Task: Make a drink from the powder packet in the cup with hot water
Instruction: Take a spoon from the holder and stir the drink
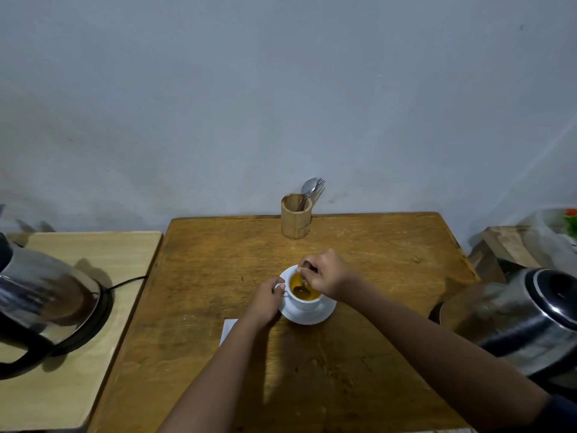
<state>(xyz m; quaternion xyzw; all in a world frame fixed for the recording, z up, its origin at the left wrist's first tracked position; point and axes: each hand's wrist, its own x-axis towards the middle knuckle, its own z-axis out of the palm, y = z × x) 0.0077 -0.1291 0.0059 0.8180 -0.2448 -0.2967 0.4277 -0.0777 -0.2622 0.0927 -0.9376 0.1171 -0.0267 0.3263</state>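
While the left hand grips the white cup's handle, the right hand holds a spoon dipped in the orange drink.

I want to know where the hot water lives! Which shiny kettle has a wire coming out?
The kettle on the left, on the pale side table: a black cord runs from its base. The right kettle shows none.

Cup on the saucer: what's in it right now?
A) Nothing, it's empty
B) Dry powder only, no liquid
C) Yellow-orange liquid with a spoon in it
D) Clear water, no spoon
C: the cup on the saucer holds yellow-orange liquid, and the right hand holds a spoon dipped in it while the left hand grips the handle.
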